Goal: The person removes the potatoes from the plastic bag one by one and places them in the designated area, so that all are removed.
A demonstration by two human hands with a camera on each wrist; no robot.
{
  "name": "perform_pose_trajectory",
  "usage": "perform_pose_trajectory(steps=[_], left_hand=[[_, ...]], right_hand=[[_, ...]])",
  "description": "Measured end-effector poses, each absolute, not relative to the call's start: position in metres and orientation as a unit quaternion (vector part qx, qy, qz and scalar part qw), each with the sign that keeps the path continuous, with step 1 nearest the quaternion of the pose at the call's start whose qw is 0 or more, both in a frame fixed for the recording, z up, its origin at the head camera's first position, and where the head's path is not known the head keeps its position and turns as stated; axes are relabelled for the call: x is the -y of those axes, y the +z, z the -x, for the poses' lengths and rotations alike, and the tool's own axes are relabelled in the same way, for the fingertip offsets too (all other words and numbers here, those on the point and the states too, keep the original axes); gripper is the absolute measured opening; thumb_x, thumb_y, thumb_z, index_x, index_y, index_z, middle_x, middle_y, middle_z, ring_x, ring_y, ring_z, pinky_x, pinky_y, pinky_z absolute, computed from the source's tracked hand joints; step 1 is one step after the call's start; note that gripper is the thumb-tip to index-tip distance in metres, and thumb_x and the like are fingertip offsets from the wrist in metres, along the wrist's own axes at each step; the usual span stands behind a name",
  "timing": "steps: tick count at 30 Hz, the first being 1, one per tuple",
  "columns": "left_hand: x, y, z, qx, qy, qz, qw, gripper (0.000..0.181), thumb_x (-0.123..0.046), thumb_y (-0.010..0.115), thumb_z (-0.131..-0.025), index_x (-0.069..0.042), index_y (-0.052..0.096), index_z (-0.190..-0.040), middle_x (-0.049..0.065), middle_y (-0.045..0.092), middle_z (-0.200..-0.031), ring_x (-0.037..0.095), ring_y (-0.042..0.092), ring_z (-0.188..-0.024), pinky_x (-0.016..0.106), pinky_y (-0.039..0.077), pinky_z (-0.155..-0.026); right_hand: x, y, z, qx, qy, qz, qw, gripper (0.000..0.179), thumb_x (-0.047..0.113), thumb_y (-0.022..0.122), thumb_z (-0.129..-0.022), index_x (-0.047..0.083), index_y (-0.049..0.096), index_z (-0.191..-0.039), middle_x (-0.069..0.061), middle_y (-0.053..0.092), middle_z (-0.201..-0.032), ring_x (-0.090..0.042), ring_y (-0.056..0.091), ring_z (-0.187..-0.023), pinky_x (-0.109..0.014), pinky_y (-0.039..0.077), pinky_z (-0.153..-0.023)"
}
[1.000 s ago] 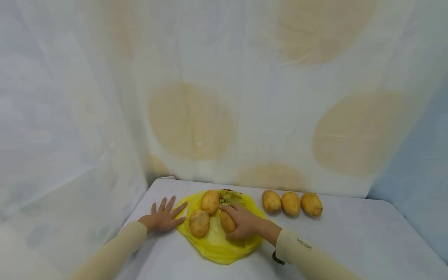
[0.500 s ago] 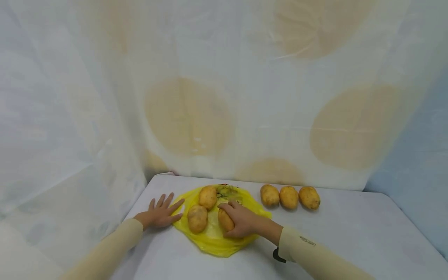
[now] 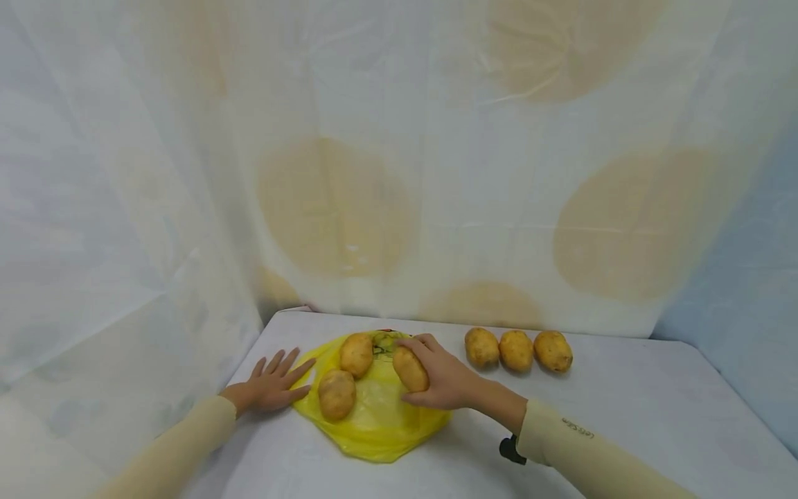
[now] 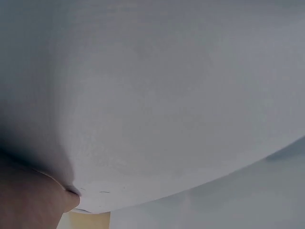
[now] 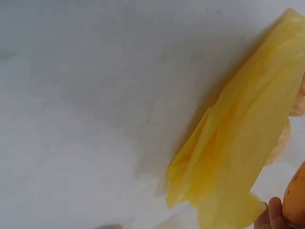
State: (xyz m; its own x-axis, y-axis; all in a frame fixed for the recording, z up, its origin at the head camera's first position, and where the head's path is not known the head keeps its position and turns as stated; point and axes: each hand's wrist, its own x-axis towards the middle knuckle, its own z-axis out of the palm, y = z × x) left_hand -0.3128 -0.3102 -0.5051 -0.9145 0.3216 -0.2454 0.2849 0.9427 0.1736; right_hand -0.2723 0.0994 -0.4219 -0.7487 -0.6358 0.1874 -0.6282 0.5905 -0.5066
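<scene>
Two potatoes, one nearer [image 3: 337,396] and one farther back [image 3: 357,355], lie on a flattened yellow plastic bag [image 3: 374,436]. My right hand [image 3: 444,374] grips a third potato [image 3: 410,369] over the bag's right side. That same potato [image 5: 296,198] and the fingertips [image 5: 275,212] show at the lower right of the right wrist view, beside the bag's crumpled edge [image 5: 238,143]. At the bag's left edge, my left hand [image 3: 272,385] lies flat, fingers spread, fingertips on the plastic. The left wrist view catches only a bit of that hand [image 4: 33,200] against the white surface.
Three more potatoes stand in a row at the back right: left [image 3: 482,347], middle [image 3: 516,351] and right [image 3: 553,351]. A white cloth covers the table [image 3: 598,402]. Behind it hangs a white curtain [image 3: 461,173] with tan circles.
The bag with its two potatoes has slid left, along with my left hand. My right hand still holds its potato, now raised a little and nearer the bag's right edge.
</scene>
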Motion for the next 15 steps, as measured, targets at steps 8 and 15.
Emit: perform_pose_trajectory(steps=[8,15], left_hand=[[0.312,-0.512,0.312,-0.977,0.074,-0.163,0.119,0.076,-0.075,0.032,-0.094,-0.035,0.020,-0.158,0.014,0.003,-0.167,0.046,0.001,-0.151,0.070,-0.004,-0.113],[0.310,-0.512,0.312,-0.977,0.078,-0.167,0.110,0.075,-0.072,0.033,-0.095,-0.033,0.022,-0.157,0.015,0.005,-0.167,0.047,0.003,-0.151,0.070,-0.003,-0.112]], right_hand=[[-0.113,-0.422,0.274,-0.898,-0.287,0.332,0.029,0.087,0.042,0.079,-0.080,0.030,0.031,-0.151,-0.006,0.041,-0.140,-0.013,0.055,-0.102,-0.028,0.053,-0.079],[-0.124,-0.424,0.276,-0.904,-0.294,0.309,0.031,0.088,0.042,0.080,-0.079,0.032,0.030,-0.151,-0.005,0.040,-0.141,-0.014,0.055,-0.102,-0.029,0.053,-0.079]])
